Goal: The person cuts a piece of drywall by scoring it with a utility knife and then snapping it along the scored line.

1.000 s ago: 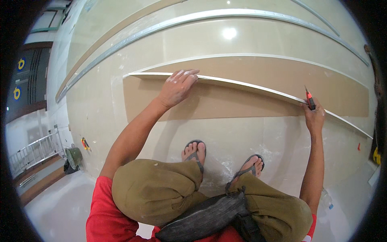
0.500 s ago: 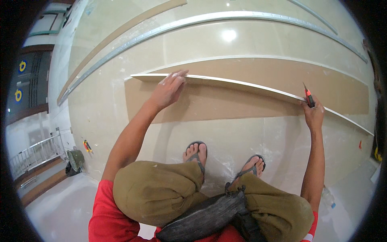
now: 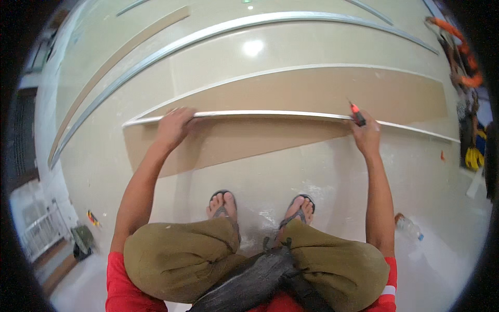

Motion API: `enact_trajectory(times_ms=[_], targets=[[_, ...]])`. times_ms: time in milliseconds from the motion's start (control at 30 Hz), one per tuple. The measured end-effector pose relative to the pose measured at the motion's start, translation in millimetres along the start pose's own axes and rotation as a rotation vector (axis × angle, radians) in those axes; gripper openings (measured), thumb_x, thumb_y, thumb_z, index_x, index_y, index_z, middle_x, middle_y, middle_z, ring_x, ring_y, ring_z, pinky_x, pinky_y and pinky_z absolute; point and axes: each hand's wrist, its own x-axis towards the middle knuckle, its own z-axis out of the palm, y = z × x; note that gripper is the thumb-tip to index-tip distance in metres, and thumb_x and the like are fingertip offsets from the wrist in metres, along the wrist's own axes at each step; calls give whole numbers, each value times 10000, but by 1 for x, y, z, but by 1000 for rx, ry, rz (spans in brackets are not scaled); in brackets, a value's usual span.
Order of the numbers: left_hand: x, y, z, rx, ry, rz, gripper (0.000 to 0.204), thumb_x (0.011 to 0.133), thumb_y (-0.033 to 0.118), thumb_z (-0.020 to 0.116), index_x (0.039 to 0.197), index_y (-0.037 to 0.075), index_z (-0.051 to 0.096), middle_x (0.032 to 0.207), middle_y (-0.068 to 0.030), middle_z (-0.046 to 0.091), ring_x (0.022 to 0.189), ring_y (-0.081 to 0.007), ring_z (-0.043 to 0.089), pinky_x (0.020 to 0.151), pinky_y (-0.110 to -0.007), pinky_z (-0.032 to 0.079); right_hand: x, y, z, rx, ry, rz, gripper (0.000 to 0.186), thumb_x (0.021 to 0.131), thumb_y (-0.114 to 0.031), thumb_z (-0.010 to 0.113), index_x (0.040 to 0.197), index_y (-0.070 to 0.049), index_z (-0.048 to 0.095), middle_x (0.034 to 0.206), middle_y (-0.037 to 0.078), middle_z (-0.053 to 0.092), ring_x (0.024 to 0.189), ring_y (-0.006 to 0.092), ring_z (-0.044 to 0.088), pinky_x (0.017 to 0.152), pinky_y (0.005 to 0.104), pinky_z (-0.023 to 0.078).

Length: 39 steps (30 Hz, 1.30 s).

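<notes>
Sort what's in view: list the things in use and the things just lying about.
In use: left hand pressing metal straightedge on brown board; right hand holding red-tipped cutter.
Lying about: plastic bottle, long metal channel, thin board strip.

Glossy beige floor [image 3: 312,182] carries long brown board [image 3: 291,99], metal channel [image 3: 218,31], plastic bottle [image 3: 408,226].

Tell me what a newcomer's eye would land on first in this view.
The long brown board lying flat across the glossy floor draws the eye first, with a slim metal straightedge laid along it. The left hand presses down on the straightedge near its left end, while the right hand has its grip on a red-handled utility knife set against the straightedge. Below, two feet in flip-flops stand close to the board's near edge.
</notes>
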Motion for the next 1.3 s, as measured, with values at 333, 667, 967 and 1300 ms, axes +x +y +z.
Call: enact_trajectory(times_ms=[333, 667, 967, 1300], targets=[[-60, 34, -14, -37, -135, -35, 196, 970, 274, 734, 1105, 132, 724, 941, -114, 735, 856, -349, 717, 703, -473, 549, -86, 19, 3, 692, 313, 337, 382, 1028, -379, 733, 1105, -6, 710, 865, 85, 736, 721, 151, 660, 683, 332, 543], [-106, 51, -1, -44, -223, -86, 239, 950, 226, 746, 1174, 145, 730, 982, -127, 757, 906, -355, 731, 772, -482, 566, -147, 33, 25, 1204, 59, 543, 383, 1106, -405, 597, 1241, -47, 587, 950, 153, 743, 662, 174, 707, 594, 318, 587], [-95, 46, -2, -62, -242, -107, 247, 937, 237, 766, 1166, 148, 737, 1012, -132, 771, 949, -369, 731, 829, -505, 566, -148, 48, 12, 1177, 207, 569, 289, 1095, -289, 612, 1219, -34, 559, 998, 170, 746, 690, 190, 716, 595, 325, 591], [-99, 39, 4, -1, -323, -94, 216, 938, 196, 758, 1149, 153, 741, 1010, -117, 774, 919, -354, 728, 831, -479, 535, -138, 72, 0, 1232, 292, 608, 341, 1074, -255, 621, 1314, -26, 544, 1043, 170, 757, 722, 190, 712, 585, 321, 569]])
